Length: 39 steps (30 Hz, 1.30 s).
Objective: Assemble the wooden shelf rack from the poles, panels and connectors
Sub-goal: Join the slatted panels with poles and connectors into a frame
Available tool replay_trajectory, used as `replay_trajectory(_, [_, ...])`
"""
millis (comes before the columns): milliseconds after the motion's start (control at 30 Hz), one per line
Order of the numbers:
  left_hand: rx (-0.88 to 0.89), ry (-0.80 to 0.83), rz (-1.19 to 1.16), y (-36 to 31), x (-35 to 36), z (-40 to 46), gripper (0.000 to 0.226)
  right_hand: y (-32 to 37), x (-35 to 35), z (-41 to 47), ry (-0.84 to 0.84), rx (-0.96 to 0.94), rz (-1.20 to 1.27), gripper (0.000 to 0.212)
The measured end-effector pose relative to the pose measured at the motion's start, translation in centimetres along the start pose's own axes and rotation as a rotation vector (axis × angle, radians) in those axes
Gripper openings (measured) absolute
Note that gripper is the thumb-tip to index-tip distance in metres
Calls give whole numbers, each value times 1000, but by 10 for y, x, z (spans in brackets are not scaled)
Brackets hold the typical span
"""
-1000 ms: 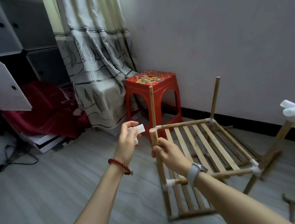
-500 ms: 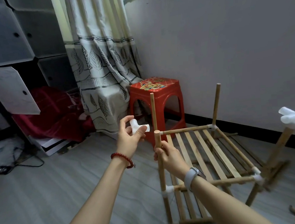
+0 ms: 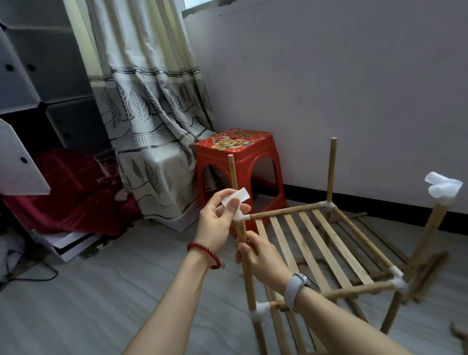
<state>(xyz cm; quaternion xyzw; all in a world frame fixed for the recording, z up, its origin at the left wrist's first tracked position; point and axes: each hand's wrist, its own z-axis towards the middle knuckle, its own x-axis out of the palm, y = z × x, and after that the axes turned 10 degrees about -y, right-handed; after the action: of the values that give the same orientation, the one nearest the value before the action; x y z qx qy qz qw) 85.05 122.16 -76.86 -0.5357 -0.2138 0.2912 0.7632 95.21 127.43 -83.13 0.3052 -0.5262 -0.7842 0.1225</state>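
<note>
Head view | left hand (image 3: pixel 217 223) pinching white connector (image 3: pixel 236 205) at top of near-left pole (image 3: pixel 247 271) | right hand (image 3: pixel 261 255) gripping that pole | slatted panel (image 3: pixel 316 243) lying to the right.

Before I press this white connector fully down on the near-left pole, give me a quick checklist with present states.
1. Left hand grip on white connector: ok.
2. Right hand steadying near-left pole: ok.
3. Connector over the pole top: ok; seated fully: cannot tell.
4. Side sockets aligned with the frame: cannot tell.
5. Near-right pole already capped by its connector: ok.
6. Two far pole tops bare: not ok.
</note>
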Motion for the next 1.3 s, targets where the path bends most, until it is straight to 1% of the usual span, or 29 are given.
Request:
replay_trajectory(133, [120,106,240,-5,-3,6,20,2,-2,3,17,-4,26,13])
replay_trajectory(300, [222,11,284,3,0,-10,20,1,0,-1,40,-12,84,13])
replay_trajectory(400, [226,43,299,8,-1,-9,24,-2,-1,2,65,-5,125,14])
replay_trajectory(500, [201,101,327,7,1,-5,19,-2,-10,5,110,-3,139,16])
replay_trajectory(567, [199,145,388,4,4,-5,20,-2,-20,5,143,-9,128,18])
replay_trajectory(633, [326,127,584,0,8,-3,22,-2,-35,4,194,-10,124,22])
replay_trajectory(700, [480,128,682,-8,13,-5,22,-5,-53,-1,274,15,119,23])
replay_trajectory(833, [640,304,669,-21,39,-15,34,-9,-95,-17,354,73,84,21])
replay_trajectory(933, [672,371,576,-27,75,-27,32,-14,-131,-30,343,101,15,17])
replay_trajectory(1033, [650,419,472,-26,112,-40,34,-21,-170,-49,335,156,52,9])
replay_trajectory(1100, [644,437,404,-27,139,-46,35,-24,-198,-62,286,169,59,5])
replay_trajectory(1167, [655,441,338,-33,169,-54,33,-28,-227,-78,201,170,40,2])
replay_trajectory(1300, [737,462,298,-41,222,-77,34,-46,-271,-112,32,181,53,14])
